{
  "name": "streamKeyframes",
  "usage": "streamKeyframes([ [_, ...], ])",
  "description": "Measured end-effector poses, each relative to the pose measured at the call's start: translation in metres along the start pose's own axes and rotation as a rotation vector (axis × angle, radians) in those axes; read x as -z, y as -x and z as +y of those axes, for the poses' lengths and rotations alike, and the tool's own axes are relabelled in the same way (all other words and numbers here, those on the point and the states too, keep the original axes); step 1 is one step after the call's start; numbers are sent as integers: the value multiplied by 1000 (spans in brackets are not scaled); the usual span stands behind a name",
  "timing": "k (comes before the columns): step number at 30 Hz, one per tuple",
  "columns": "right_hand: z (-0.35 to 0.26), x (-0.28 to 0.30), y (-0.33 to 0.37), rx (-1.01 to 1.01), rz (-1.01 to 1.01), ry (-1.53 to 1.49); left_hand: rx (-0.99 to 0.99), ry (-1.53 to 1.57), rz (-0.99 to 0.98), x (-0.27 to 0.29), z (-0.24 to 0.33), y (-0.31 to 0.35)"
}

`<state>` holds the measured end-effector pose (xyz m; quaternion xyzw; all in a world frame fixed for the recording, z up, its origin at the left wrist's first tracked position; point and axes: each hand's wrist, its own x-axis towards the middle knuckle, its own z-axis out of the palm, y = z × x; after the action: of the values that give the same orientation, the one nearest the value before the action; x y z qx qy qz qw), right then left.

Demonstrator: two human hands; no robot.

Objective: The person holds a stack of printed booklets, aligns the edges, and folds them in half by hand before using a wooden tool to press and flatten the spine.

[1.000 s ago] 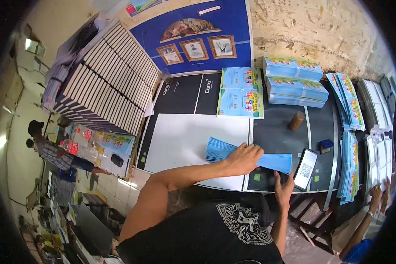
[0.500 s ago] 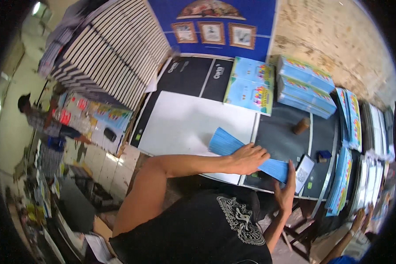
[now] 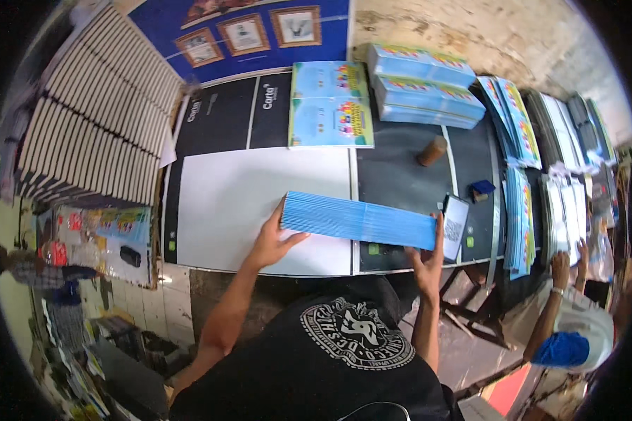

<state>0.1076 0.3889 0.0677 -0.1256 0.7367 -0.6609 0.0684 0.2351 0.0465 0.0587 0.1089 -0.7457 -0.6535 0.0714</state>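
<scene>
Stacks of printed matter crowd a dark work table [image 3: 407, 179] set against a rough plaster wall, with a large white sheet [image 3: 260, 200] spread over the table's left half. At the near edge, a person in a black printed shirt presses a long fanned row of blue booklets [image 3: 361, 221] between both hands. The left hand [image 3: 270, 238] lies flat with fingers spread against the row's left end, on the white sheet; the right hand [image 3: 428, 256] is open too, its fingers raised against the right end, so the row is squeezed between the palms rather than gripped. Just right of the row a phone [image 3: 456, 226] lies on the table, close beside the right hand's fingertips, with a small blue block [image 3: 482, 188] a little farther off and a brown cylinder [image 3: 432, 150] beyond that. Colourful book covers [image 3: 330, 104] and wrapped blue bundles [image 3: 425, 84] line the far side; tall striped stacks of books [image 3: 95, 119] rise at the left. Another person [image 3: 572, 330] stands at the right end of the table.
</scene>
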Motion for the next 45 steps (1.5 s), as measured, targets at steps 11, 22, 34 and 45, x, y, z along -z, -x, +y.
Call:
streamKeyframes([
  [11,-2,7,-1,-73,48,75,-97,-78,-44,-17,-3,-26],
  [22,6,13,3,-24,106,123,-292,-1150,-387,-3,106,-70],
  [34,23,60,24,292,466,585,-614,-1017,-283,-66,90,-101],
  [45,70,62,33,4,595,740,-111,-1332,-537,-121,110,-110],
])
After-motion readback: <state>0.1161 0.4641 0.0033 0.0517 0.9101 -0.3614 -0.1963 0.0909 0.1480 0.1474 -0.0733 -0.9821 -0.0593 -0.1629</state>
